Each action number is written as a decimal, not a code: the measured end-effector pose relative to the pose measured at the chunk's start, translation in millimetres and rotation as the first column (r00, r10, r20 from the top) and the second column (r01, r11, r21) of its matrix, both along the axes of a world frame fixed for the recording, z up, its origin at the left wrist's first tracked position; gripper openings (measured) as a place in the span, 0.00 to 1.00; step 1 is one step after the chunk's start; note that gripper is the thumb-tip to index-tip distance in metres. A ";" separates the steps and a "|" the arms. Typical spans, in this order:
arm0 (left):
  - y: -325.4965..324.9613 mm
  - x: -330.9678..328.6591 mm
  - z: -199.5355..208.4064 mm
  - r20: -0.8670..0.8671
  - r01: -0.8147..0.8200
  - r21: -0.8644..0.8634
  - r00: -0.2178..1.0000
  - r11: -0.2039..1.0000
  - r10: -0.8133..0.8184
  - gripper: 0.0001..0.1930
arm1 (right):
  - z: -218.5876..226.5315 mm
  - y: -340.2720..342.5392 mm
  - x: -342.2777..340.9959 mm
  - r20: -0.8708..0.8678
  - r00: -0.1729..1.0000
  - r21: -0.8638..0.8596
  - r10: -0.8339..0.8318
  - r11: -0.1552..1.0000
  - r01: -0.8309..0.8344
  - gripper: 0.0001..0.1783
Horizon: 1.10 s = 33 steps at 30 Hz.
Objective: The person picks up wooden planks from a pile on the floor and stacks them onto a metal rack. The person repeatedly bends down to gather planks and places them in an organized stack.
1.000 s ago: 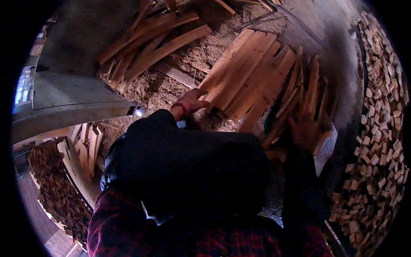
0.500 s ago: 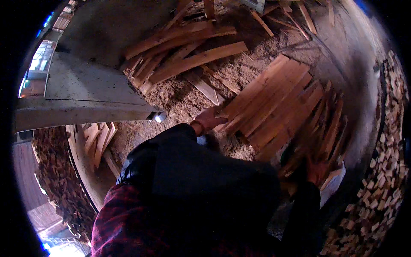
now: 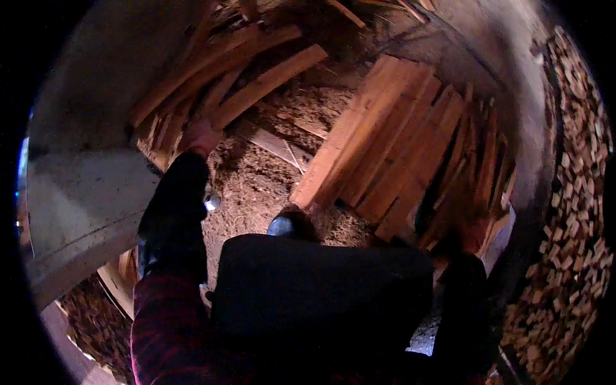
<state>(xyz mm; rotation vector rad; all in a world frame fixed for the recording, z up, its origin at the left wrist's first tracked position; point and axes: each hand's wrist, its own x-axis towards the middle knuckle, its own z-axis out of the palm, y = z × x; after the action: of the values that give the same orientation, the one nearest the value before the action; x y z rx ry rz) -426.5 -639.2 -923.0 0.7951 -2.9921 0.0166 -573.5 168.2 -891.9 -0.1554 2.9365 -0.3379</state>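
My left hand (image 3: 200, 136) reaches out at the far left to the near end of a wooden plank (image 3: 273, 83) in a loose pile. Its fingers are dim and blurred against the wood, so their grip is unclear. Low on the right, my right hand (image 3: 473, 236) is at the near ends of thin wooden strips (image 3: 486, 160), in deep shadow with its fingers mostly hidden. Between the hands, wide reddish-brown boards (image 3: 359, 128) lie side by side in a slanting stack, next to those strips.
Sawdust (image 3: 247, 183) and a short loose board (image 3: 273, 146) lie between the two piles. A pale metal machine panel (image 3: 90, 192) stands at the left, close to my left arm. Cut wood pieces are stacked high (image 3: 571, 218) along the right. My dark shoe (image 3: 292, 224) shows below the boards.
My left hand has left the near end of the wide boards and moved left to the loose plank pile. My right hand stays by the strips. The view has shifted.
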 end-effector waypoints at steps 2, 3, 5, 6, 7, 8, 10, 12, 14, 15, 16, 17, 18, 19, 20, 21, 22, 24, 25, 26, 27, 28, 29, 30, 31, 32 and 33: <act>53.9 -11.3 26.5 -0.004 -0.028 0.087 1.000 0.996 0.029 0.37 | 9.0 -21.2 4.4 -0.028 0.997 0.169 -0.076 0.982 0.079 0.47; 87.9 -14.7 37.0 0.015 -0.061 0.168 0.998 0.984 0.059 0.37 | 11.8 -24.2 4.2 -0.006 0.989 0.193 -0.146 0.971 0.144 0.49; 150.9 -6.8 64.3 0.048 -0.126 0.350 0.992 0.928 0.116 0.37 | 16.5 -29.0 0.3 0.016 0.965 0.222 -0.261 0.942 0.251 0.51; 179.8 -9.0 71.5 0.054 -0.130 0.469 0.991 0.874 0.118 0.37 | 21.5 -20.8 1.0 -0.032 0.958 0.272 -0.285 0.920 0.283 0.52; 196.9 1.9 82.1 0.106 -0.181 0.556 0.983 0.811 0.147 0.37 | 15.3 -29.8 0.6 -0.049 0.957 0.294 -0.285 0.912 0.286 0.54; 199.4 13.1 66.2 -0.112 -0.017 0.781 0.980 0.625 0.165 0.38 | 6.0 -38.3 -7.5 -0.114 0.967 0.325 -0.228 0.911 0.253 0.55; 250.2 -18.8 93.6 -0.073 0.022 0.819 0.995 0.574 0.065 0.42 | 21.9 -57.3 -34.1 -0.007 0.950 0.365 -0.312 0.884 0.293 0.54; 252.9 -28.1 125.2 0.030 -0.021 0.737 1.000 0.676 -0.001 0.49 | 71.3 -114.1 -10.5 0.196 0.923 -0.311 -0.330 0.872 0.378 0.51; 242.2 -49.5 112.2 0.045 0.037 0.524 0.996 0.851 -0.072 0.52 | 85.8 -92.8 1.2 0.062 0.976 -0.154 -0.208 0.964 0.216 0.47; 237.5 -68.1 114.8 0.111 -0.010 0.471 0.993 0.882 -0.047 0.53 | 93.8 -84.4 4.9 -0.009 0.990 -0.056 -0.140 0.989 0.140 0.45; 221.4 -76.7 120.7 0.145 -0.089 0.524 0.989 0.847 0.014 0.55 | 83.8 -63.4 7.5 0.010 0.978 0.018 -0.206 0.978 0.206 0.44; 198.0 -80.7 106.9 0.085 -0.053 0.385 0.996 0.921 0.022 0.55 | 73.3 -43.6 8.8 0.027 0.964 0.100 -0.265 0.960 0.261 0.42; 145.5 -84.8 96.2 0.035 -0.035 0.224 0.999 0.974 0.028 0.55 | 87.9 -70.9 3.2 0.139 0.927 0.031 -0.349 0.937 0.348 0.41; 118.2 -83.7 79.9 -0.011 -0.022 0.069 1.000 0.997 0.023 0.56 | 84.5 -69.7 5.2 0.201 0.932 -0.069 -0.302 0.945 0.321 0.41; 94.3 -86.7 71.8 0.041 -0.054 0.027 0.998 0.998 0.053 0.57 | 81.5 -61.8 7.2 0.259 0.927 -0.166 -0.271 0.933 0.319 0.40; 71.2 -92.1 69.8 0.091 -0.083 -0.017 0.992 0.996 0.084 0.57 | 73.7 -39.2 7.7 0.239 0.964 -0.316 -0.116 0.930 0.190 0.41; 54.5 -101.5 67.2 0.134 -0.101 -0.060 0.985 0.993 0.109 0.58 | 60.3 -16.8 3.7 0.179 0.982 -0.348 -0.052 0.931 0.112 0.41; 27.4 -117.0 60.8 0.053 -0.081 -0.113 0.995 0.990 0.087 0.59 | 17.5 23.2 -7.4 0.047 0.999 -0.299 0.005 0.954 0.009 0.43; 14.5 -120.6 57.9 0.023 -0.077 -0.142 0.996 0.987 0.081 0.59 | 8.2 23.3 -10.2 0.048 0.999 -0.294 -0.012 0.956 0.025 0.43; 6.5 -129.2 53.8 0.124 -0.020 -0.181 0.991 0.983 0.043 0.59 | 3.1 24.5 -13.1 0.041 0.999 -0.280 -0.035 0.959 0.045 0.44; -2.4 -133.6 53.3 0.230 0.036 -0.219 0.973 0.975 0.016 0.58 | 14.1 20.3 -12.8 0.104 0.992 -0.345 -0.066 0.933 0.098 0.44; -12.5 -138.2 54.1 0.333 0.095 -0.252 0.943 0.963 -0.006 0.58 | 28.8 17.7 -10.9 0.167 0.982 -0.405 -0.093 0.901 0.154 0.44; -26.2 -141.6 60.1 0.348 0.103 -0.152 0.936 0.983 -0.045 0.57 | 47.5 7.5 -7.4 0.233 0.966 -0.459 -0.115 0.863 0.213 0.45; -39.1 -151.2 67.2 0.354 0.116 -0.046 0.931 0.992 -0.092 0.57 | 65.1 -2.0 -2.7 0.292 0.946 -0.503 -0.139 0.819 0.276 0.45; -47.2 -159.6 67.6 0.364 0.101 -0.011 0.927 0.995 -0.090 0.57 | 73.1 -18.9 4.0 0.342 0.913 -0.583 -0.222 0.712 0.392 0.46; -56.7 -165.2 67.8 0.376 0.081 0.021 0.923 0.996 -0.083 0.56 | 80.0 -37.0 10.3 0.393 0.871 -0.651 -0.294 0.580 0.490 0.47; -61.7 -166.2 59.0 0.401 0.034 -0.014 0.916 0.999 -0.026 0.56 | 86.6 -67.6 11.5 0.459 0.788 -0.717 -0.410 0.353 0.602 0.48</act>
<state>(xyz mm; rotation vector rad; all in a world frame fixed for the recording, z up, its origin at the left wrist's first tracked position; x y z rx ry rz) -592.7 -700.8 -864.0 0.8333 -3.3797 0.2382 -562.0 100.6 -805.3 0.6796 2.2284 -1.7527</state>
